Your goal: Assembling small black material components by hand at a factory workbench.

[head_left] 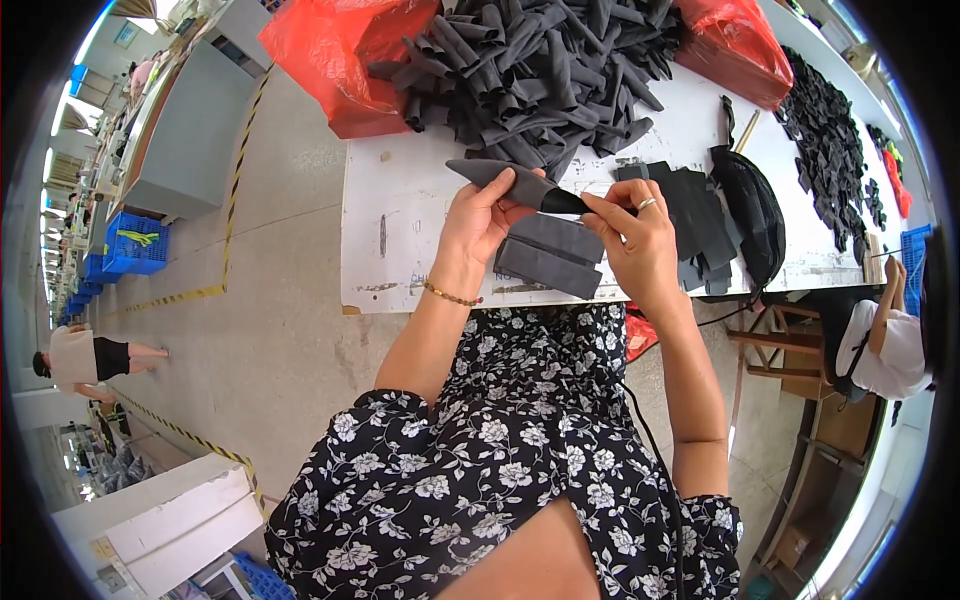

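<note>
Between my hands, above the front edge of the white table (372, 210), is a dark grey fabric tube (515, 181), its left end tapering to a point and its right end black. My left hand (482, 215) pinches it near the middle, thumb on top. At the black end, the fingers of my right hand (635, 228) are closed on it; their tips partly hide that end. Below the tube lie flat dark grey fabric strips (550, 255). Just right of my right hand is a stack of dark fabric pieces (703, 222).
A large heap of similar grey tubes (540, 75) covers the table's far side, between red plastic bags (350, 65). A black pouch (752, 215) sits at right, near scattered small black pieces (825, 140). One person (890, 345) sits far right; another (95, 360) is far left.
</note>
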`<control>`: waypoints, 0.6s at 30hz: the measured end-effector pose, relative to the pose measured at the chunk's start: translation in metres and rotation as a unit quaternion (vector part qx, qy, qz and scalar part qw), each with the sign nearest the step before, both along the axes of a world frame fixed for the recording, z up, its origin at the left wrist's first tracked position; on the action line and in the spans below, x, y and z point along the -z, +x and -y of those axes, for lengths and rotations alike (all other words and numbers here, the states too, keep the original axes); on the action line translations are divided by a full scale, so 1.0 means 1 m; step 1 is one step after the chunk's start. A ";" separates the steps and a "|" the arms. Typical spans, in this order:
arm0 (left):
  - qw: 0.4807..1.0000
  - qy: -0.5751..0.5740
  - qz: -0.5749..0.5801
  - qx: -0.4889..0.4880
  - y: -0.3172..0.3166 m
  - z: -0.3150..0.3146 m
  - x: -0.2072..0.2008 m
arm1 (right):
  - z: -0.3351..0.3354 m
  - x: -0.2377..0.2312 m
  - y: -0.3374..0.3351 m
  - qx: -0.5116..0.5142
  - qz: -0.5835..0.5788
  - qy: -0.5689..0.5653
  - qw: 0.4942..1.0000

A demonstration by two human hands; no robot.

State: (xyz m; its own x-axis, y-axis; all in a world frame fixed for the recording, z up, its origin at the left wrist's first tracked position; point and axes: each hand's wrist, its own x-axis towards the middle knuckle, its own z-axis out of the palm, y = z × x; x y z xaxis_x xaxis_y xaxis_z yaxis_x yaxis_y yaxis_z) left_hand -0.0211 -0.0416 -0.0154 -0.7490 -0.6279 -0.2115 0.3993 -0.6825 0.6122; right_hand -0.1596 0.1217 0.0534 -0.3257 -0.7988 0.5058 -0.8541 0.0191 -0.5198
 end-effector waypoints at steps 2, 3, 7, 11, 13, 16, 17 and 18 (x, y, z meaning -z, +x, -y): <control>1.000 -0.017 0.000 0.006 0.001 -0.004 -0.005 | 0.000 -0.002 0.001 0.017 -0.087 -0.019 0.996; 1.000 -0.021 -0.004 -0.013 0.001 -0.007 -0.009 | 0.000 -0.002 0.002 0.017 -0.089 -0.019 0.996; 0.998 -0.043 -0.019 -0.039 0.002 -0.014 -0.025 | 0.000 -0.003 0.005 0.039 -0.168 -0.061 0.983; 0.996 -0.071 -0.012 -0.043 0.001 -0.016 -0.035 | 0.000 -0.003 0.006 0.050 -0.209 -0.088 0.973; 0.996 -0.080 -0.006 -0.045 0.005 -0.017 -0.041 | 0.001 -0.010 0.006 0.032 -0.192 -0.092 0.977; 0.997 -0.073 -0.025 0.004 0.007 -0.007 -0.038 | -0.002 -0.016 -0.001 0.014 -0.154 -0.080 0.985; 0.997 -0.072 -0.025 0.003 0.006 -0.006 -0.036 | -0.003 -0.017 -0.002 0.007 -0.161 -0.080 0.984; 0.997 -0.072 -0.027 0.011 0.006 -0.005 -0.035 | -0.003 -0.019 -0.003 0.000 -0.168 -0.081 0.982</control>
